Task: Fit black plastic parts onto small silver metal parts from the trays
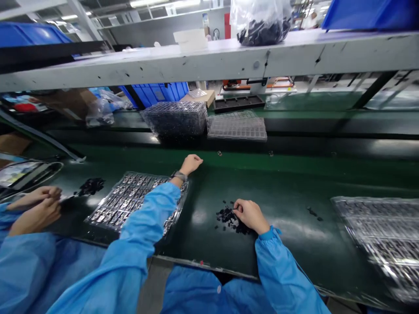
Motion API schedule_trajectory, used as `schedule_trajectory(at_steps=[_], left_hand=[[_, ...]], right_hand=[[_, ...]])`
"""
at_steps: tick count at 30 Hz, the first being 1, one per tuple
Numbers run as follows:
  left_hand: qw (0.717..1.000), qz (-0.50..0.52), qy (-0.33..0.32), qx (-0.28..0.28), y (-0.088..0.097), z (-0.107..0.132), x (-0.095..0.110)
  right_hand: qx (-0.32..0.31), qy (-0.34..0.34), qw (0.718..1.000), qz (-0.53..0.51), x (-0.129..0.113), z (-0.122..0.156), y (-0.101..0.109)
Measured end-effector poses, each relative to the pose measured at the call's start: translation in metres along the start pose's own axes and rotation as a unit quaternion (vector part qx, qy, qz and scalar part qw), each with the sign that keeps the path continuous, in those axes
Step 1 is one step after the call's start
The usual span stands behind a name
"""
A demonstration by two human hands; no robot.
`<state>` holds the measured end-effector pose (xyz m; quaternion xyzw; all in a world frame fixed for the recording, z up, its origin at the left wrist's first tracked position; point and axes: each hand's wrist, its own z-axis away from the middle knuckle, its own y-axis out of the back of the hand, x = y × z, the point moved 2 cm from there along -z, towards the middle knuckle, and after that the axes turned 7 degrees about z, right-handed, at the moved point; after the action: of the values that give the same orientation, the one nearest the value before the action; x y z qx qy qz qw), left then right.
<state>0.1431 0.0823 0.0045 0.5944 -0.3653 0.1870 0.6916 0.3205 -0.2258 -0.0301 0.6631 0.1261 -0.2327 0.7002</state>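
My left hand, with a wristband below it, is stretched over the far side of the green work surface. Its fingers are pinched together; anything between them is too small to make out. Beneath that wrist lies a clear tray filled with rows of small shiny metal parts. My right hand rests at the edge of a loose pile of small black pieces. Thumb and forefinger are closed at the pile, apparently on one black piece. Two small metal parts, one nearer and one farther right, lie on the green strip.
At the left, a co-worker's hands are beside another black pile. A second filled tray lies right. Behind stand stacked clear trays, flatter trays and a black tray. A white shelf crosses above.
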Motion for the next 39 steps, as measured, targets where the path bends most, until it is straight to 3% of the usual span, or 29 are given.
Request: schedule_trajectory(at_steps=[4,8,10,13,15,17,21,25,29,34,39], left_hand=[[0.999,0.023,0.031,0.038,-0.066,-0.043,0.041],[0.995,0.04,0.068,0.053,-0.1,-0.064,0.061],[0.994,0.048,0.085,0.058,-0.108,-0.07,0.062],[0.992,0.069,0.091,0.051,-0.113,-0.076,0.056],[0.991,0.093,0.087,0.049,-0.113,-0.076,0.051],[0.987,0.124,0.085,0.059,-0.109,-0.074,0.047],[0.968,0.226,0.086,0.067,-0.097,-0.063,0.05],[0.928,0.365,0.077,-0.002,-0.084,-0.04,0.059],[0.878,0.467,0.066,-0.076,-0.074,0.008,0.053],[0.767,0.594,0.076,-0.229,-0.077,0.091,0.039],[0.781,0.546,0.08,-0.293,-0.091,0.143,0.029]], right_hand=[[0.012,-0.003,1.0,-0.025,-0.001,-0.001,0.002],[0.053,0.011,0.991,-0.122,0.004,-0.006,0.001],[0.075,-0.006,0.966,-0.247,0.01,-0.008,0.0],[0.093,-0.033,0.895,-0.436,0.019,-0.01,0.001],[0.093,-0.033,0.858,-0.504,0.022,-0.01,0.004],[0.091,-0.03,0.841,-0.533,0.022,-0.01,0.007],[0.082,-0.02,0.836,-0.542,0.019,-0.007,0.013],[0.087,-0.013,0.835,-0.543,0.017,-0.006,0.016],[0.1,-0.018,0.833,-0.544,0.017,-0.005,0.018],[0.09,-0.028,0.832,-0.546,0.017,-0.004,0.015],[0.068,-0.028,0.829,-0.555,0.013,-0.004,0.013]])
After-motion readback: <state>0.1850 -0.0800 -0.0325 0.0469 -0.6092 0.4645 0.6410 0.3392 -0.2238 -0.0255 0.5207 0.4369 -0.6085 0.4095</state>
